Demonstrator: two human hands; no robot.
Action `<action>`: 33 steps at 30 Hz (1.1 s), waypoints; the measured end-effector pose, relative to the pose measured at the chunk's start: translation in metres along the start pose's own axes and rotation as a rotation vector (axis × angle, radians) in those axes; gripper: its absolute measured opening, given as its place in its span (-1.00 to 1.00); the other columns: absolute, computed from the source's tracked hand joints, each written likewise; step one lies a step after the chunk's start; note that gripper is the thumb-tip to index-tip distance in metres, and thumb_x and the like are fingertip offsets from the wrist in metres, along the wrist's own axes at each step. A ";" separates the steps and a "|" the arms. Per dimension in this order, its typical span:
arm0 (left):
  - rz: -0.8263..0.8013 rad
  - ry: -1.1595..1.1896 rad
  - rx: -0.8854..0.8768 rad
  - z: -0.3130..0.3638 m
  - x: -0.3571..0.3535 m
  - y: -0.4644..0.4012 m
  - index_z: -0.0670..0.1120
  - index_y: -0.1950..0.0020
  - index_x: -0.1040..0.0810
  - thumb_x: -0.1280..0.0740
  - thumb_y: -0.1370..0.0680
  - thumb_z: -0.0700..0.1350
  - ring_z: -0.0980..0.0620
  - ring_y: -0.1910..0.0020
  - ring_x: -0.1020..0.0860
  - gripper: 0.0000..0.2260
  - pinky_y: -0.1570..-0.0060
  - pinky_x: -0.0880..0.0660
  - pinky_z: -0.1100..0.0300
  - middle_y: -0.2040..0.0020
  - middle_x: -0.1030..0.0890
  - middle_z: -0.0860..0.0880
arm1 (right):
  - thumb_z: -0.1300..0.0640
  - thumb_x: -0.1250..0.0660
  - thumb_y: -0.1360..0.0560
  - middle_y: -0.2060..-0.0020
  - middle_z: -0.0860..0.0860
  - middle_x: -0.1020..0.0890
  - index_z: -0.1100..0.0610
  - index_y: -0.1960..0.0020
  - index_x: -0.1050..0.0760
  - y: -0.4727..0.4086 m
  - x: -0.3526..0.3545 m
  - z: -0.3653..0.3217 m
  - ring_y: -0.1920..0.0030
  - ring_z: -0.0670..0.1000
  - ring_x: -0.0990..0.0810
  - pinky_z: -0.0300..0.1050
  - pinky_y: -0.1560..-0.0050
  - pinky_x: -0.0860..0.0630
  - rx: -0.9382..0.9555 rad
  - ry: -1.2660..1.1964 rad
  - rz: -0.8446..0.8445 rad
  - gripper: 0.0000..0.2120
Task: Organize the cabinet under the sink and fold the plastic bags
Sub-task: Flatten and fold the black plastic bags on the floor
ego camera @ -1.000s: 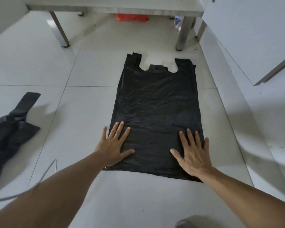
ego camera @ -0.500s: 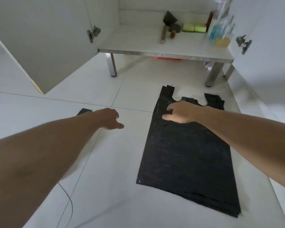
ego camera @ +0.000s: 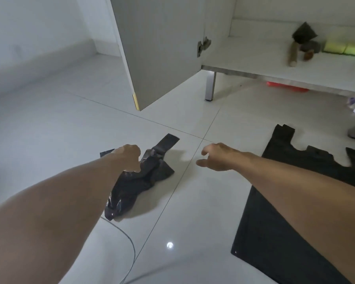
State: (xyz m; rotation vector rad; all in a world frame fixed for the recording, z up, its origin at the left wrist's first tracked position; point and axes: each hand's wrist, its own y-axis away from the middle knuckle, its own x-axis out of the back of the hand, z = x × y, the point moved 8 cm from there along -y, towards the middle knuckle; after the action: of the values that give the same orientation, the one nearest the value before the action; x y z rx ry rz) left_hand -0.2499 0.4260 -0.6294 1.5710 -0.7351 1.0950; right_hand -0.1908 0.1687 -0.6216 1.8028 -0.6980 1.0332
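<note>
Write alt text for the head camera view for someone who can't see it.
A person's left hand takes hold of a crumpled black plastic bag on a white tiled floor, while the right hand hovers open beside it. A flattened black bag lies at right, before an open cabinet holding sponges.

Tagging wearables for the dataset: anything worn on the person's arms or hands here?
Nothing visible. The left hand and right hand are bare: no gloves, rings, watch or bands. Both forearms are bare up to the frame edge, with no sleeve in view.

Glossy floor tiles (ego camera: 70, 140); crinkled shiny plastic bag (ego camera: 135, 181)
</note>
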 end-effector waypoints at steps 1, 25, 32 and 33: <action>-0.010 0.018 0.030 -0.011 -0.007 -0.002 -0.10 -0.24 -0.52 -0.46 -0.40 -0.04 -0.07 -0.07 -0.58 -0.56 0.03 -0.54 0.13 -0.12 -0.59 -0.06 | -0.22 -0.22 -0.54 -0.29 0.04 -0.50 0.08 -0.39 -0.39 -0.008 -0.009 -0.010 -0.26 0.10 -0.47 -0.05 -0.13 -0.44 0.006 -0.017 -0.007 -0.46; 0.182 0.629 -0.114 -0.024 0.056 -0.012 0.03 0.11 -0.58 -0.57 -0.32 -0.15 0.02 0.19 -0.55 -0.75 0.29 -0.41 0.27 0.18 -0.61 0.03 | 0.16 -0.24 -0.53 -0.02 0.01 -0.48 0.00 0.11 -0.45 -0.079 0.052 -0.111 0.02 0.08 -0.49 -0.09 0.10 -0.42 0.365 -0.104 0.263 -0.92; 0.261 0.562 -0.188 0.045 0.121 0.011 -0.07 0.16 -0.59 -0.59 -0.31 -0.01 -0.03 0.26 -0.53 -0.74 0.35 -0.40 0.23 0.25 -0.59 -0.06 | 0.18 -0.21 -0.56 0.27 -0.09 -0.47 0.00 0.20 -0.30 -0.003 0.165 -0.025 0.15 0.09 -0.46 -0.08 0.20 -0.32 0.300 -0.177 0.526 -0.81; 0.288 0.549 -0.190 0.057 0.127 0.014 -0.08 0.13 -0.59 -0.58 -0.32 -0.04 -0.05 0.23 -0.54 -0.75 0.35 -0.39 0.23 0.23 -0.59 -0.07 | 0.19 -0.22 -0.56 0.28 -0.10 -0.46 0.02 0.20 -0.31 0.009 0.173 -0.012 0.15 0.09 -0.47 -0.08 0.20 -0.32 0.297 -0.184 0.569 -0.81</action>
State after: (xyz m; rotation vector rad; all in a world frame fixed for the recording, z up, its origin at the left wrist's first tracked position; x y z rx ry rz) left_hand -0.1958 0.3771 -0.5100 0.9529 -0.6708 1.5345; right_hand -0.1172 0.1704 -0.4641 2.0214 -1.2754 1.4080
